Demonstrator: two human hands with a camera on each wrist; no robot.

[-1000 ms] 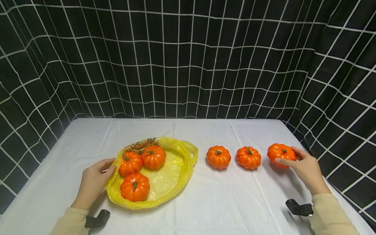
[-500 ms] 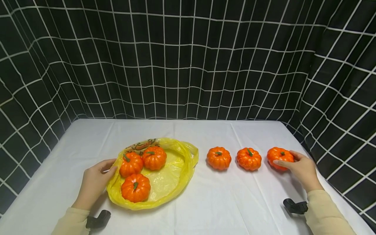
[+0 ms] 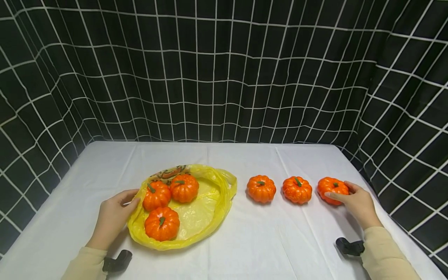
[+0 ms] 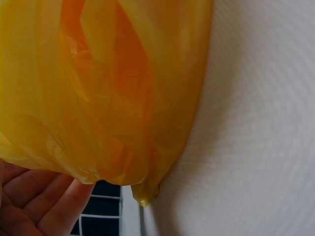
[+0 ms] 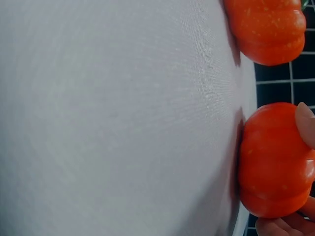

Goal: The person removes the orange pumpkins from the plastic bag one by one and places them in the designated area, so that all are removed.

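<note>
At the right, my right hand (image 3: 358, 204) holds an orange pumpkin (image 3: 331, 189) between thumb and fingers; the right wrist view shows this pumpkin (image 5: 275, 160) at the white cloth. Two more pumpkins stand in a row to its left, one (image 3: 297, 190) nearer and one (image 3: 261, 189) farther. On the left lies an opened yellow plastic bag (image 3: 196, 217) with three pumpkins inside, at the back (image 3: 184, 188), left (image 3: 156, 195) and front (image 3: 161, 223). My left hand (image 3: 113, 216) grips the bag's left rim. Fingers (image 4: 61, 206) show below the bag (image 4: 113, 98) in the left wrist view.
A white cloth (image 3: 245, 241) covers the table. Black curtains (image 3: 217, 70) with a white grid stand behind it and along both sides. Dark wrist-mounted devices show at the left wrist (image 3: 117, 261) and right wrist (image 3: 350, 247).
My right hand has moved slightly left and down with its pumpkin, which sits lower and closer to the row. The left hand and the bag have stayed in place.
</note>
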